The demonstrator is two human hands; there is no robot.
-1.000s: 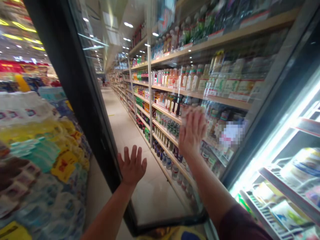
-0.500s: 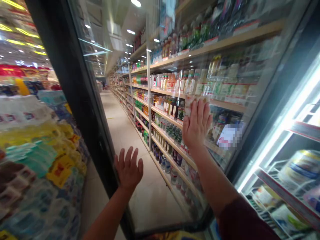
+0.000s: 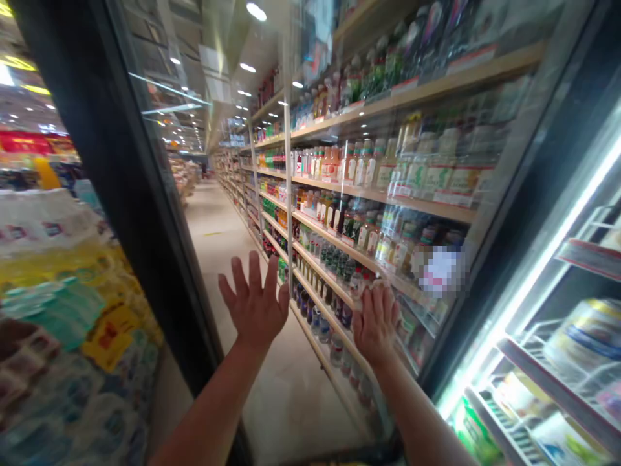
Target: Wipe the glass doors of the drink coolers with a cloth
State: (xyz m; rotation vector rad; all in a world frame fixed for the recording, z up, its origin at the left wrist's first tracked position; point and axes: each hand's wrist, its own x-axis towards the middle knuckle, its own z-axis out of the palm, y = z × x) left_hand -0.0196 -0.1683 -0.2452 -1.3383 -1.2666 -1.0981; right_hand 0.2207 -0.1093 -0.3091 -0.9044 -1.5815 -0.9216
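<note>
A glass door (image 3: 310, 362) with a dark frame stands open in front of me. Fingers spread, my left hand (image 3: 257, 298) is up at the lower left of the pane, holding nothing; whether the palm touches the glass I cannot tell. My right hand (image 3: 377, 320) presses a pale cloth (image 3: 378, 283) against the pane, right of centre. Most of the cloth is hidden under the fingers, with its upper edge showing above them. Right of that hand, a white label or sticker (image 3: 439, 268) appears blurred on the glass.
Through the glass are long shelves of bottles (image 3: 349, 239) and an aisle floor (image 3: 208, 220). At the right, a lit cooler with wire shelves (image 3: 557, 388) holds packaged goods. Stacked bottle packs (image 3: 53, 291) stand at the left, outside the dark door frame (image 3: 140, 213).
My right hand has moved down the glass with the cloth. My left hand has risen slightly and moved right, its fingers spread wider. The view has shifted a little.
</note>
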